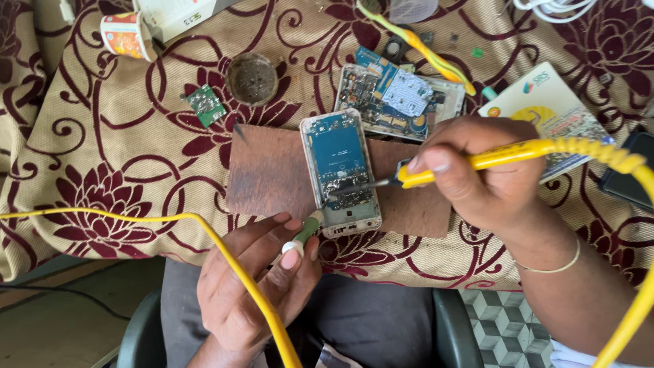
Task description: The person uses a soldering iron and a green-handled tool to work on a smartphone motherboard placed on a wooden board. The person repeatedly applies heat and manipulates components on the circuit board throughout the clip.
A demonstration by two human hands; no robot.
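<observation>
— Hidden or cut off?
— Floral cloth point(102, 157) running past every frame edge; brown board point(272, 174) half covered by opened phone point(340, 170); second opened phone point(398, 95) behind, cluttered, hard to read.
— Hands?
— Right hand point(477, 170) closed round yellow soldering iron point(477, 160), tip on the phone's lower circuitry. Left hand point(255, 279) loosely curled, pinching a small green-and-white tool point(303, 235) just beside the phone's bottom corner.
— Room?
— Open cloth leftward, crossed by yellow cable point(170, 218).
</observation>
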